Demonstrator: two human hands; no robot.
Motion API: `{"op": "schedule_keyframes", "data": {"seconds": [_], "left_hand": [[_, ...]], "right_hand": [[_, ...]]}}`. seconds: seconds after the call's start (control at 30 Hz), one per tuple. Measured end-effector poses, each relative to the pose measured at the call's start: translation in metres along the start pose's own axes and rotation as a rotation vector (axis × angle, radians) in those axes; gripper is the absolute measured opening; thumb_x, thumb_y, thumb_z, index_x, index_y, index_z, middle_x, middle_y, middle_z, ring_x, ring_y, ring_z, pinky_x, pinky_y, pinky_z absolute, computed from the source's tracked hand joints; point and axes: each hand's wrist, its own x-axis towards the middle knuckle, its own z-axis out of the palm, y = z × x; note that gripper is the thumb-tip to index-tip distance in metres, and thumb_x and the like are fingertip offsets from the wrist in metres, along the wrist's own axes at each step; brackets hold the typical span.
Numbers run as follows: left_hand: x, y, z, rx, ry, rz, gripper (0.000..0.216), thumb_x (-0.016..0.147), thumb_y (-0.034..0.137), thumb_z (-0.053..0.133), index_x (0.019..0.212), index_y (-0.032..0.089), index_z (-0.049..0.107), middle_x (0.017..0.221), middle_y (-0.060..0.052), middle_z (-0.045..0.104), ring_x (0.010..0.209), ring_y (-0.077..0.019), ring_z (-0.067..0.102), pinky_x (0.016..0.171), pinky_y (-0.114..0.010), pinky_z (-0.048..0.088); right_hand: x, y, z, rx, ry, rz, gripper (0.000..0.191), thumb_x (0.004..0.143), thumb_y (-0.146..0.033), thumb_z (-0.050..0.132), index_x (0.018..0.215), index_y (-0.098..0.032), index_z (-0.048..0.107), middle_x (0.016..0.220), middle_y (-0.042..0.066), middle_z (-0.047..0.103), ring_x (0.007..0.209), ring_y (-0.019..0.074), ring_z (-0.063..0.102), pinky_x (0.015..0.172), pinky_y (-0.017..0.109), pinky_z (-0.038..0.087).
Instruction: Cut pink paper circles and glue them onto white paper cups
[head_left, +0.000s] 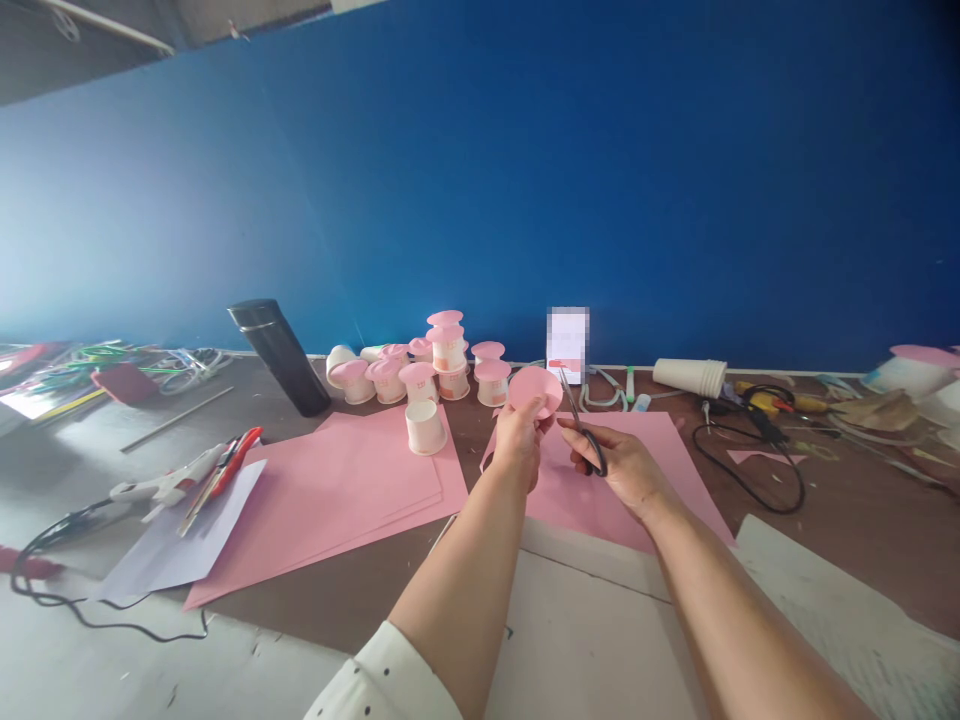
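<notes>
My left hand (pixel 519 438) is raised over the table, fingers pinched on a round pink paper disc (pixel 535 388). My right hand (pixel 621 466) grips black-handled scissors (pixel 582 422), whose blades point up toward the disc's right edge. Both hands hover above a pink paper sheet (pixel 600 480). A single white paper cup (pixel 425 427) stands upside down on a stack of pink sheets (pixel 337 500) to the left.
Several white cups topped with pink discs (pixel 442 365) cluster at the back by the blue wall. A black flask (pixel 281 355) leans there. A glue gun (pixel 161 487), red-handled tool (pixel 225 470), stacked cups (pixel 690 376), cables (pixel 750 450) and tools lie around.
</notes>
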Motion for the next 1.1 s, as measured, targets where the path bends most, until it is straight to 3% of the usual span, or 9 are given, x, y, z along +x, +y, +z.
{"op": "schedule_keyframes", "data": {"seconds": [1.1], "left_hand": [[-0.0002, 0.0002, 0.0, 0.036, -0.038, 0.008, 0.02, 0.069, 0.021, 0.074, 0.085, 0.016, 0.064, 0.091, -0.007, 0.068, 0.085, -0.0148, 0.063, 0.084, -0.03, 0.048]], "right_hand": [[0.001, 0.0012, 0.0001, 0.014, 0.012, 0.001, 0.048, 0.073, -0.047, 0.077, 0.113, -0.021, 0.076, 0.06, -0.004, 0.057, 0.059, 0.0129, 0.051, 0.066, 0.028, 0.042]]}}
